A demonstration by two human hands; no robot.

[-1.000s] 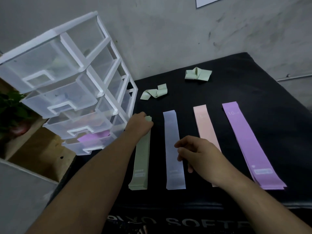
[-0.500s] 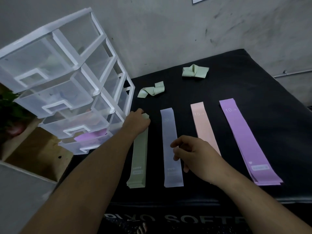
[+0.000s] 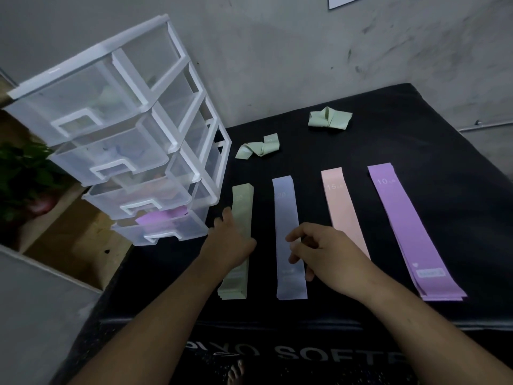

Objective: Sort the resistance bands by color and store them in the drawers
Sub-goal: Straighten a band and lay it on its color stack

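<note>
The left hand (image 3: 231, 243) covers the middle of the green band stack (image 3: 241, 201), so its grip there cannot be judged. The right hand (image 3: 330, 254) hides part of the pink band (image 3: 340, 207). Contents of the upper drawers (image 3: 91, 107) are blurred behind frosted plastic. A sheet of paper (image 3: 344, 0) is cut off by the top edge.
</note>
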